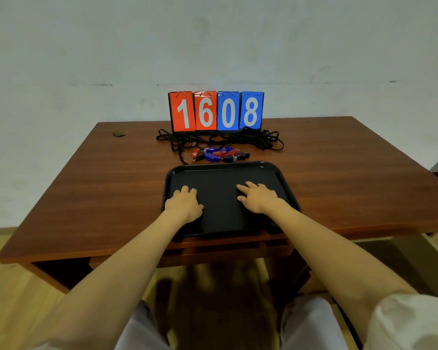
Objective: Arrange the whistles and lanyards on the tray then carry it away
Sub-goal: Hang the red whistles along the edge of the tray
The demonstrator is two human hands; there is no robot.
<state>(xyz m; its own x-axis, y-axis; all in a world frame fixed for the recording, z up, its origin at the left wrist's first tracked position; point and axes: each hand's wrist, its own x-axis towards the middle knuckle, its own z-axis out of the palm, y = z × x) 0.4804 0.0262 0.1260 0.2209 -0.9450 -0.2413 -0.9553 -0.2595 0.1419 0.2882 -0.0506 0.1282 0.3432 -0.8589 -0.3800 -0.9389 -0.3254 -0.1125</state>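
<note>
From the head view, my left hand (183,202) and right hand (257,198) both lie palm-down on the floor of the black tray (220,164), fingers loosely spread and holding nothing. The tray sits at the front edge of the counter (99,185), about midway along it, and its near rim looks to reach that edge or slightly overhang it. The whistles (219,154), red, blue and black, are heaped just beyond the tray's far rim. The black lanyards (220,140) sprawl behind them, up to the foot of the flip scoreboard (216,111) near the back edge.

I judge nothing is loaded yet, so the step in hand is the first reach. I would keep one hand on the tray so it cannot slide off the front edge and send the other over the far rim. I would pinch one whistle by its body and lift slowly, so that any attached cord trails free instead of dragging the heap or catching the scoreboard.

I cannot count the whistles, since they overlap. The lanyards are one tangle, and I cannot tell which cord belongs to which whistle. A small round thing (120,133) near the far left corner is too blurred to name. My forearms hide the tray's near corners.
</note>
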